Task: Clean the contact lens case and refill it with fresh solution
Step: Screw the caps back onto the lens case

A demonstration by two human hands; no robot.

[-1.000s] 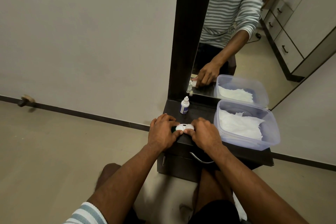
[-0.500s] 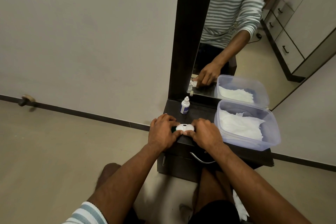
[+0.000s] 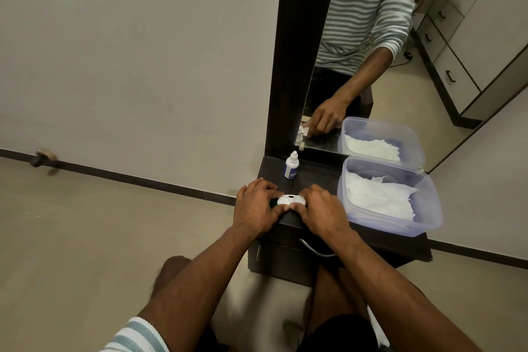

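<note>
White and round, the small plastic lens case (image 3: pixel 292 199) sits at center frame on the dark wood shelf (image 3: pixel 317 177). We pinch it with our 2 hands, left hand (image 3: pixel 257 207) and right hand (image 3: pixel 321 210).

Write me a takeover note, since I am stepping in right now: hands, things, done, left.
Left hand and right hand both grip the lens case at the front edge of the dark shelf.
Solution bottle stands capped behind it, untouched.
Tissues lie in the plastic box at right.
Done: nothing that shows.
Left: open the case, wipe it, refill it.
</note>
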